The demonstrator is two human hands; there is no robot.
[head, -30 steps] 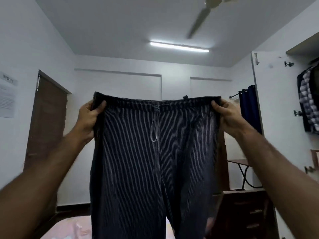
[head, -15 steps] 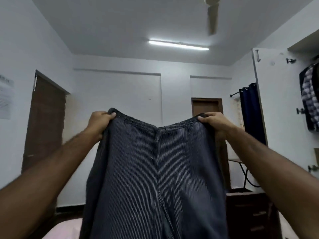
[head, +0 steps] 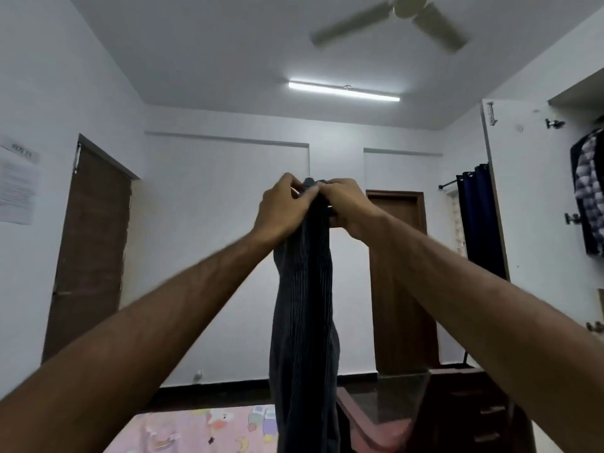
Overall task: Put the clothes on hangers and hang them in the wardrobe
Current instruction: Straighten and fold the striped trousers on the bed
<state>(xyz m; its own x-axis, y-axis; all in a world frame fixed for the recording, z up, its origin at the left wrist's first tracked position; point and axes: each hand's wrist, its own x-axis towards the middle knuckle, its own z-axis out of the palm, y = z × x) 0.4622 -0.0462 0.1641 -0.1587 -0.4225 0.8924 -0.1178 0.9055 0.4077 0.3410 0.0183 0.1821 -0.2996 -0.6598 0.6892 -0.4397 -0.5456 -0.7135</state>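
Dark pinstriped trousers hang folded lengthwise in front of me, legs dropping straight down past the bed. My left hand and my right hand are raised together at chest height, side by side, both pinching the folded waistband at its top. The open wardrobe is at the far right, with a checked shirt hanging inside among dark garments. No hanger is visible in my hands.
A bed with a pink cartoon-print sheet lies below. A dark wooden desk with drawers stands at lower right. Brown doors sit on the left wall and far wall. A navy curtain hangs beside the wardrobe door.
My hands have come together from wide apart, folding the spread waistband in half so the trousers now hang as one narrow column.
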